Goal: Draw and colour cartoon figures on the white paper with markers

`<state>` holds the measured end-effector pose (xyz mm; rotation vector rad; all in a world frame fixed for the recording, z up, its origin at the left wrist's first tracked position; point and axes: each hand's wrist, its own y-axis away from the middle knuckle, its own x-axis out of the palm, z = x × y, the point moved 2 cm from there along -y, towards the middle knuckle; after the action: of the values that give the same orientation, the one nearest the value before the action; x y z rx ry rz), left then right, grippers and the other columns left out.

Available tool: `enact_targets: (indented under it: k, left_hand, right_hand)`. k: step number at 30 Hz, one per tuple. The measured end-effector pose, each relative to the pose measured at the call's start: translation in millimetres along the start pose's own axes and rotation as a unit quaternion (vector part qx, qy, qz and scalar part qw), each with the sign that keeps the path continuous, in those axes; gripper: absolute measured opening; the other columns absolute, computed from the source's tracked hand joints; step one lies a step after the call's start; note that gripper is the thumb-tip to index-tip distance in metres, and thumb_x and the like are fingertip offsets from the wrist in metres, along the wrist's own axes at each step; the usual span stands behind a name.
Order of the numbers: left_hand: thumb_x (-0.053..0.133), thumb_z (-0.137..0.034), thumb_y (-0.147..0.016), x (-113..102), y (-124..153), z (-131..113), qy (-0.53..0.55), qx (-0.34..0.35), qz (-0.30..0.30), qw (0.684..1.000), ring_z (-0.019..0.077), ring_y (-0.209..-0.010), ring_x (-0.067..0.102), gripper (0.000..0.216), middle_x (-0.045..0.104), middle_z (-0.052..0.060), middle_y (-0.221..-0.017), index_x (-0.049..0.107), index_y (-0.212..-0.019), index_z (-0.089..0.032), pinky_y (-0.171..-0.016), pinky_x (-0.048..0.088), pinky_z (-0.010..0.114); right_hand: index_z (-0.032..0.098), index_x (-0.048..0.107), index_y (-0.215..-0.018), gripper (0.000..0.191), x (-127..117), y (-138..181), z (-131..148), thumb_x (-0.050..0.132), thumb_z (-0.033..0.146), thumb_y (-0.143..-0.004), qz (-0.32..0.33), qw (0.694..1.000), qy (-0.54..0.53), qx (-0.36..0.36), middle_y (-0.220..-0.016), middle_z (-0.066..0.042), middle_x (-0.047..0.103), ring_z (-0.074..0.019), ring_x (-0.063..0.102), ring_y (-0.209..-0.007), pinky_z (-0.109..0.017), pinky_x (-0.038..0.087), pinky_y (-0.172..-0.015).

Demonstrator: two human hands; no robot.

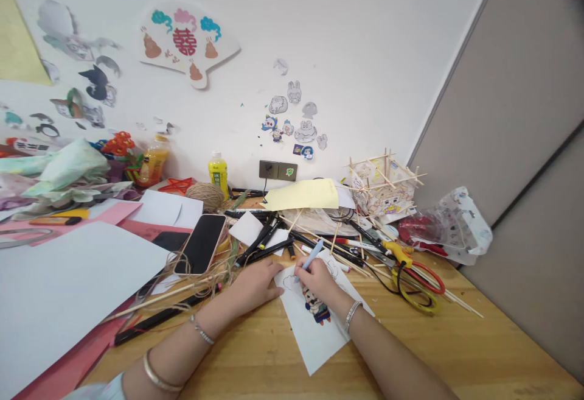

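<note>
while our right hand (pixel 322 280) grips blue pen (pixel 312 254) over paper (pixel 314 350), our left hand (pixel 257 284) rests at its edge, fingers loosely spread

on a wooden table (pixel 255 357) lie a drawn-on sheet (pixel 312 348), a long black marker (pixel 157 319) — and some pink paper (pixel 90 351).

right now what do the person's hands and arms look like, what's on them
Both are ungloved. Above the left hand sit a silvery bracelet and, farther up, a smooth metallic bangle, then a pale sleeve. Above the right hand is a shiny, textured silvery band; no sleeve shows there.
</note>
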<state>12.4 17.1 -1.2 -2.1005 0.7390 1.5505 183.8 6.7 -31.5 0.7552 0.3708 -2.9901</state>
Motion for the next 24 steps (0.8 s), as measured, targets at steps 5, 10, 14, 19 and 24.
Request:
enact_targets:
  k: [5, 10, 14, 19, 24]
  left_hand:
    - [0.059, -0.03, -0.08, 0.3, 0.5, 0.1, 0.003, 0.003, -0.003, 1.0, 0.0268, -0.095, 0.06, 0.029, 0.063, 0.01, -0.102, 0.06, -0.107, -0.018, -0.08, 0.047, 0.034]
    - [0.058, -0.03, -0.081, 0.8, 0.5, 0.8, 0.005, 0.008, -0.003, 1.0, 0.0264, -0.099, 0.059, 0.034, 0.062, 0.009, -0.105, 0.058, -0.113, -0.019, -0.085, 0.045, 0.034]
    - [0.058, -0.03, -0.08, 0.8, 1.1, 0.8, 0.004, 0.005, -0.002, 1.0, 0.0271, -0.099, 0.059, 0.034, 0.062, 0.01, -0.105, 0.059, -0.112, -0.018, -0.083, 0.046, 0.035]
    - [0.057, -0.031, -0.08, 1.8, 0.5, 1.5, 0.002, 0.005, 0.0, 1.0, 0.0267, -0.097, 0.059, 0.035, 0.062, 0.01, -0.103, 0.059, -0.113, -0.02, -0.083, 0.046, 0.035]
    - [0.056, -0.032, -0.081, 1.0, -0.1, 1.3, 0.003, 0.007, 0.0, 1.0, 0.0263, -0.097, 0.059, 0.035, 0.062, 0.008, -0.104, 0.058, -0.114, -0.022, -0.083, 0.045, 0.034]
  right_hand:
    - [0.019, 0.053, -0.062, 0.015, 0.1, 3.7, 6.0, 0.049, 0.018, -0.077, 0.04, 0.999, -0.022, 0.004, -0.048, 0.005, 0.051, -0.011, 0.05, -0.046, -0.02, 0.038, -0.047]
    - [0.019, 0.054, -0.062, 0.016, -0.3, 4.4, 5.9, 0.05, 0.017, -0.077, 0.048, 0.999, -0.026, 0.002, -0.049, 0.005, 0.053, -0.0103, 0.05, -0.047, -0.019, 0.038, -0.048]
    - [0.018, 0.055, -0.063, 0.015, 0.7, 3.5, 3.0, 0.05, 0.016, -0.077, 0.051, 0.998, -0.027, 0.001, -0.049, 0.005, 0.053, -0.01, 0.05, -0.047, -0.019, 0.039, -0.048]
    - [0.018, 0.057, -0.063, 0.014, 2.4, 2.4, -0.5, 0.052, 0.015, -0.076, 0.058, 0.998, -0.021, -0.006, -0.051, 0.004, 0.056, -0.0109, 0.053, -0.049, -0.019, 0.041, -0.05]
    - [0.018, 0.059, -0.065, 0.013, 2.5, 2.9, 0.9, 0.054, 0.014, -0.076, 0.065, 0.998, -0.013, -0.016, -0.054, 0.004, 0.058, -0.0109, 0.055, -0.053, -0.019, 0.043, -0.053]
